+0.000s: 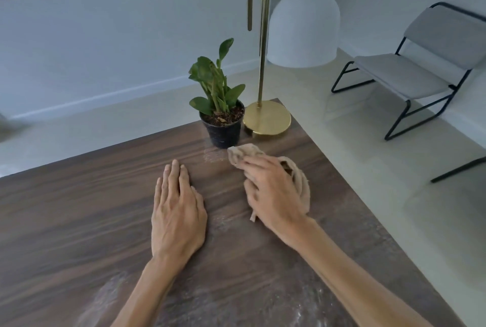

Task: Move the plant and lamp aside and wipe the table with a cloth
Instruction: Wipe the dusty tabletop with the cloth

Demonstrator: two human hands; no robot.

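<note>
No legible writing. Right hand (273, 189) clamped on crumpled beige cloth (298, 174); left hand (177, 211) flat, fingers together, on dark wood-grain table (79, 208). Green potted plant (223, 116), brass lamp (267, 118) at far right corner.

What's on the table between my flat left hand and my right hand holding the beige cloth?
In the head view, only bare dark wood table with faint pale smears lies between the left hand and the right hand on the crumpled beige cloth.

Home living space: wood-grain table (79, 208), brass lamp (267, 118), potted plant (221, 105); grey lounge chair (410, 71) at right.
</note>
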